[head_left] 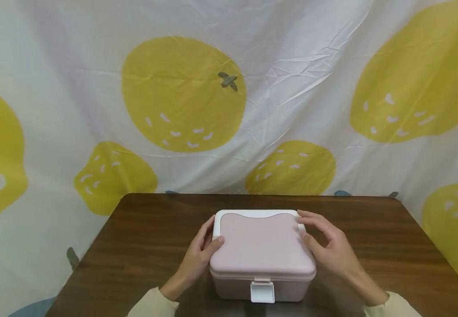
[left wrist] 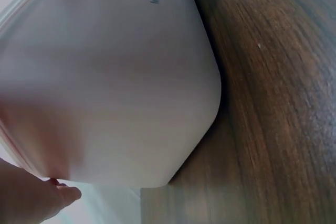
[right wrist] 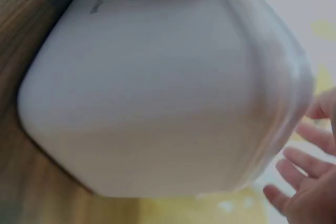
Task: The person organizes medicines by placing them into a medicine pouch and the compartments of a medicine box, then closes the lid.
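A pale pink medicine chest (head_left: 266,246) with a white-trimmed lid stands on the wooden table, its lid down. On its front, the white latch (head_left: 262,292) tilts outward from the body. My left hand (head_left: 197,253) holds the lid's left side, thumb on top and fingers along the edge; the left wrist view shows those fingers (left wrist: 65,195) at the rim. At the lid's right edge is my right hand (head_left: 332,244), fingers spread and loosely bent. In the right wrist view these fingers (right wrist: 310,161) are beside the lid; whether they touch it I cannot tell.
The dark brown table (head_left: 153,233) extends on both sides of the chest and behind it. A white curtain (head_left: 197,176) with yellow fruit prints hangs just beyond the table's back edge.
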{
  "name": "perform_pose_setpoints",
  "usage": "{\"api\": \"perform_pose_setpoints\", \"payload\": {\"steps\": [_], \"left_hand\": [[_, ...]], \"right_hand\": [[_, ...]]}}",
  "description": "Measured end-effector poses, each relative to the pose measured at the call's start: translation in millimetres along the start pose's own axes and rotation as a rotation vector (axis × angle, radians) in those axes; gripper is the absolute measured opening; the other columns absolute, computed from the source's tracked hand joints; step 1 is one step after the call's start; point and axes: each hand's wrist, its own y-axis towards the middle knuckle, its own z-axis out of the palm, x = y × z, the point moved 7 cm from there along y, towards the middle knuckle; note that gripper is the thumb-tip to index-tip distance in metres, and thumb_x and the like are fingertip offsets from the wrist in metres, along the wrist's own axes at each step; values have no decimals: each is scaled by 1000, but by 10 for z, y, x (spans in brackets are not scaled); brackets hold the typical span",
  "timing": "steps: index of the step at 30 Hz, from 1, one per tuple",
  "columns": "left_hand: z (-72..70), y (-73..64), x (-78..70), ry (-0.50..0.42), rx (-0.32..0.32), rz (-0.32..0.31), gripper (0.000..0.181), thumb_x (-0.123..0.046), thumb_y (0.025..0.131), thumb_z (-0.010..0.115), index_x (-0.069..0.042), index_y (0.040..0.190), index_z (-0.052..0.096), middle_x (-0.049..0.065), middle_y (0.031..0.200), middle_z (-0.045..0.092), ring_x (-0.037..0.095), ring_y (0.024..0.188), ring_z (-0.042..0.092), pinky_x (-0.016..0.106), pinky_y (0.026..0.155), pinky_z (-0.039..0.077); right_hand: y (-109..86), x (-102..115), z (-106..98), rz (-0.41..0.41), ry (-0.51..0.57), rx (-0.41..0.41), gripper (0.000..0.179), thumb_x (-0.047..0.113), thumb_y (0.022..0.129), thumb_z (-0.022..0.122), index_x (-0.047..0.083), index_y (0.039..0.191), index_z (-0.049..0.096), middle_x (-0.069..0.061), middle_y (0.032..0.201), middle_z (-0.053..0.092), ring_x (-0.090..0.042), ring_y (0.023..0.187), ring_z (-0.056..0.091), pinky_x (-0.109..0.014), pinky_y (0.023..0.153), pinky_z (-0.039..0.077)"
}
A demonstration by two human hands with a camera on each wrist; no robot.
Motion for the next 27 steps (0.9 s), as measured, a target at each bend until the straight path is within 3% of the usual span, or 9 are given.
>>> {"api": "perform_pose_setpoints", "payload": {"steps": [2,6,9,13,19,24,27], "left_hand": [[2,3,-8,9,-9,1,66,-18,99,59,-6,155,27,17,162,24,28,150,20,38,119,18],[-1,13,-6,25,-23,-2,65,-18,99,59,-6,155,27,16,161,27,28,149,24,38,119,19],[-7,19,2,43,-31,-4,65,-18,99,59,-7,155,28,15,160,29,27,147,27,33,117,23],[-9,21,-5,58,-28,-3,64,-19,99,59,-8,155,29,15,158,32,28,145,31,32,115,27],[0,30,-19,85,-13,-20,63,-22,99,59,-11,154,32,14,156,36,31,142,37,44,113,34],[-16,12,-14,99,-22,-28,61,-22,99,60,-13,154,33,13,156,38,31,141,39,45,112,36],[-29,5,-10,97,-25,-32,61,-22,99,60,-13,154,33,13,155,38,32,141,38,47,112,36]], "right_hand": [[-12,230,37,-205,-50,52,33,-1,87,71,7,119,67,-13,130,61,-10,126,54,-13,107,35],[-139,681,222,-631,-151,125,29,16,95,65,1,120,67,-17,127,61,-27,119,57,-24,111,35],[-281,881,400,-811,-235,182,38,28,100,57,0,124,64,-17,129,60,-32,117,56,-32,112,34],[-425,967,625,-887,-382,264,51,41,99,57,2,130,60,-12,132,59,-27,121,56,-40,110,33],[-549,878,799,-974,-634,256,67,56,97,50,1,134,56,-14,137,55,-27,122,52,-45,108,32],[-596,816,830,-1014,-704,256,63,49,94,58,2,136,55,-15,140,53,-28,124,52,-46,106,35],[-592,837,825,-1027,-674,241,55,41,96,55,1,134,56,-16,138,54,-29,123,54,-47,106,36]]}}
